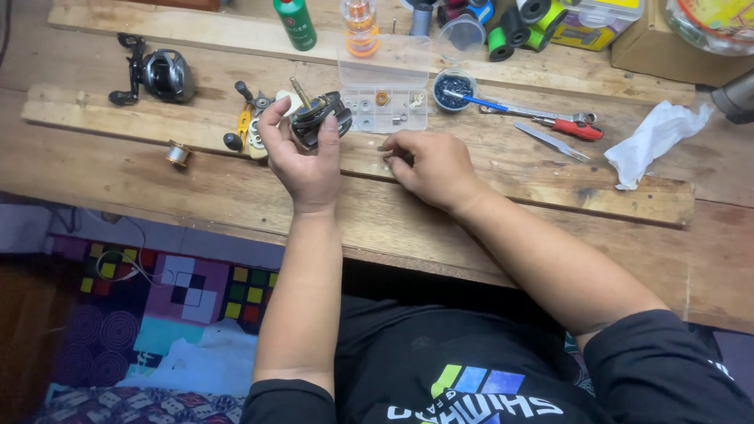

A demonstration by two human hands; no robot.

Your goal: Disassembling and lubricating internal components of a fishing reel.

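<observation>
Two fishing reels: one whole reel (161,74) far left, one stripped reel (318,118) in the left hand (302,161). One clear parts box (386,94). One green bottle (295,23). One red-handled wrench (561,122). One tweezers (552,141). One crumpled tissue (656,141) right. One loose spool (178,154) left.

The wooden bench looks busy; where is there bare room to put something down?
Bare wood lies between the small spool and the left hand, and between the right hand and the white tissue. It is crowded around the clear parts box and thread spools.
</observation>
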